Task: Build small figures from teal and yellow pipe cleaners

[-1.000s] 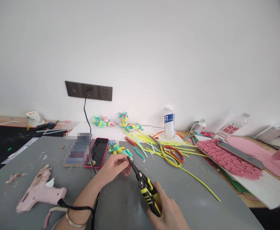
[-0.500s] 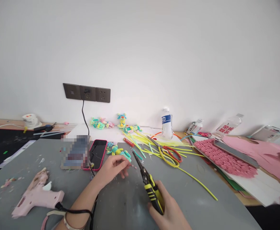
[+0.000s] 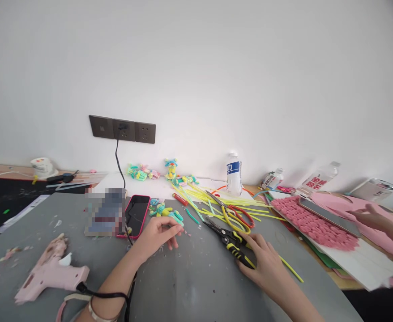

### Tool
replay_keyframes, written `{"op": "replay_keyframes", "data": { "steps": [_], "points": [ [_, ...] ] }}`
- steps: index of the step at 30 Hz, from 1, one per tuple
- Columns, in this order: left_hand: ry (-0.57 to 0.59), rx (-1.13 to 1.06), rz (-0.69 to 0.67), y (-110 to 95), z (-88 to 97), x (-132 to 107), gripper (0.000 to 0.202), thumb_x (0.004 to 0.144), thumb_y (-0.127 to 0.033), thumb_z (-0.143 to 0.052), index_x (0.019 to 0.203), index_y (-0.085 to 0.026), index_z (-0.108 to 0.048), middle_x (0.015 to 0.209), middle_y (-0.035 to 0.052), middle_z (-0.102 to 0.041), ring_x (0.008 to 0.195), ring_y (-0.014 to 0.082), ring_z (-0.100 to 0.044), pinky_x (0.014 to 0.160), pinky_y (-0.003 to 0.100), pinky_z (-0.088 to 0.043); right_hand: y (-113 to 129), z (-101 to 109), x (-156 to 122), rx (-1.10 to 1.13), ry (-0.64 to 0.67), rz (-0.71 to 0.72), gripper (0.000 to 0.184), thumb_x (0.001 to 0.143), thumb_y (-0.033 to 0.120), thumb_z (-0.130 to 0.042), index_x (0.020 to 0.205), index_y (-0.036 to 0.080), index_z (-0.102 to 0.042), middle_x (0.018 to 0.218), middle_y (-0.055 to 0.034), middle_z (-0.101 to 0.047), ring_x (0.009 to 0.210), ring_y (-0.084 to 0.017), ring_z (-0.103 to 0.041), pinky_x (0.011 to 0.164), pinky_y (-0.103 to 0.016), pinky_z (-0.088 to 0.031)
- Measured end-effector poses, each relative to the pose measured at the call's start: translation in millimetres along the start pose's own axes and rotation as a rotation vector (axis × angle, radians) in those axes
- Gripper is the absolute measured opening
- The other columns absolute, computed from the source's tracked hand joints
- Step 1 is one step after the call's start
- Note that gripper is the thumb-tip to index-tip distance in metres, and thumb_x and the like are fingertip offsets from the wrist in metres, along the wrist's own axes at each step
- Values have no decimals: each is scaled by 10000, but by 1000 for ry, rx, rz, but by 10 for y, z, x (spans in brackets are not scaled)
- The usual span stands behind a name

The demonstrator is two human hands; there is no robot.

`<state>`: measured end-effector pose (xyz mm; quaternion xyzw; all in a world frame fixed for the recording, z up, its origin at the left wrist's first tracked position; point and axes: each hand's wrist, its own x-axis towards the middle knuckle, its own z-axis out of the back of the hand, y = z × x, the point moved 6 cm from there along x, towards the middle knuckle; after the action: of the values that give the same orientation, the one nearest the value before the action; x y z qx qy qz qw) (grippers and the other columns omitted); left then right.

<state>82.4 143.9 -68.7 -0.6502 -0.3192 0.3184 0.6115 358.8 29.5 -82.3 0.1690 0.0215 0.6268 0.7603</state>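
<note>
The pliers [image 3: 238, 254] are being held low at the table [image 3: 190, 286], nose pointing far and left, close to the scissors [image 3: 224, 208]. Their handles are being bracketed by the right hand [image 3: 268, 264], thumb on the near side and fingers on the far side. The hold is being judged light; whether the weight is being borne by the table cannot be told. No piece is being seen in the nose.

The left hand [image 3: 158, 235] is being held half curled at the near side of the toy figure [image 3: 164, 211], thumb drawn close to the forefinger. Whether a small piece is being pinched there, or the figure touched, cannot be told.

For sound handling, both handles are being recommended to be steadied together and the pliers levelled, lest the nose be swung into the yellow stems [image 3: 292, 269]. The scissors' loop is being overlapped in view by the pliers; contact is not being confirmed, and catching is being judged possible. The glue gun's cord [image 3: 109, 294] is being seen across the left forearm; slow arm movement is being advised, lest the glue gun [image 3: 53, 275] be dragged.
</note>
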Motion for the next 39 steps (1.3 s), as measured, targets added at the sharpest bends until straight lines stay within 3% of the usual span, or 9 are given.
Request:
{"op": "replay_keyframes", "data": {
  "steps": [5, 8, 13, 17, 26, 30, 33, 35, 39],
  "points": [
    [-10, 12, 14, -20, -4, 17, 339, 803, -469, -698, 737, -137, -692, 673, 21, -628, 526, 118, -610, 462, 221, -485, 114, -52, 3, 59, -265, 41, 425, 791, 413, -650, 1180, 243, -646, 1185, -110, -615, 1061, -325, -569, 930, -484, -445],
    [-8, 8, 20, -18, -8, 22, 350, 795, -483, -702, 731, -139, -694, 688, 29, -642, 516, 113, -600, 466, 227, -493, 510, 26, 17, 151, -363, 95, 283, 864, 393, -611, 1093, 243, -681, 1154, -118, -630, 1056, -321, -573, 934, -505, -429],
    [38, 39, -2, -12, -29, 5, 349, 832, -477, -670, 758, -138, -712, 568, 13, -616, 487, 111, -569, 484, 229, -491, 1397, 129, 185, 673, -112, 330, 223, 960, 268, -487, 1054, 217, -683, 1004, -82, -671, 949, -214, -634, 831, -332, -499],
    [69, 19, -27, 15, -30, 10, 350, 839, -466, -669, 708, -141, -672, 535, -5, -585, 480, 104, -557, 487, 218, -473, 1678, 98, 374, 839, 23, 358, 178, 922, 234, -534, 935, 200, -708, 854, -47, -672, 802, -183, -636, 773, -304, -495],
    [79, 5, -56, 16, -37, 18, 329, 862, -445, -645, 766, -137, -709, 648, 18, -625, 567, 115, -590, 542, 227, -487, 1567, -64, 497, 964, 161, 224, 156, 864, 328, -592, 819, 183, -628, 751, -15, -643, 709, -171, -589, 699, -288, -458],
    [63, 11, -56, 36, -17, 24, 330, 871, -457, -617, 894, -153, -745, 800, 57, -681, 599, 119, -609, 514, 218, -484, 1157, 57, 656, 726, 33, 123, 182, 831, 367, -583, 792, 199, -643, 704, -10, -634, 620, -172, -536, 599, -278, -417],
    [-39, -10, -78, 39, 69, 51, 348, 846, -484, -630, 882, -152, -732, 800, 54, -661, 593, 120, -585, 465, 206, -457, 741, 94, 796, 477, -43, -1, 137, 794, 304, -576, 745, 211, -665, 731, -30, -693, 608, -191, -563, 598, -298, -420],
    [-137, -41, -93, 27, 144, 62, 374, 817, -516, -648, 860, -150, -713, 789, 48, -648, 573, 117, -561, 441, 205, -437, 593, 82, 850, 378, -63, -23, 162, 790, 271, -554, 735, 218, -697, 768, -49, -723, 643, -218, -601, 634, -324, -439],
    [-274, -72, -117, -12, 243, 55, 419, 786, -570, -648, 762, -151, -663, 687, 3, -583, 505, 96, -497, 429, 206, -408, 724, 70, 870, 359, -147, 53, 231, 834, 278, -506, 809, 222, -729, 843, -73, -727, 675, -231, -608, 711, -363, -461]
  ]
}}
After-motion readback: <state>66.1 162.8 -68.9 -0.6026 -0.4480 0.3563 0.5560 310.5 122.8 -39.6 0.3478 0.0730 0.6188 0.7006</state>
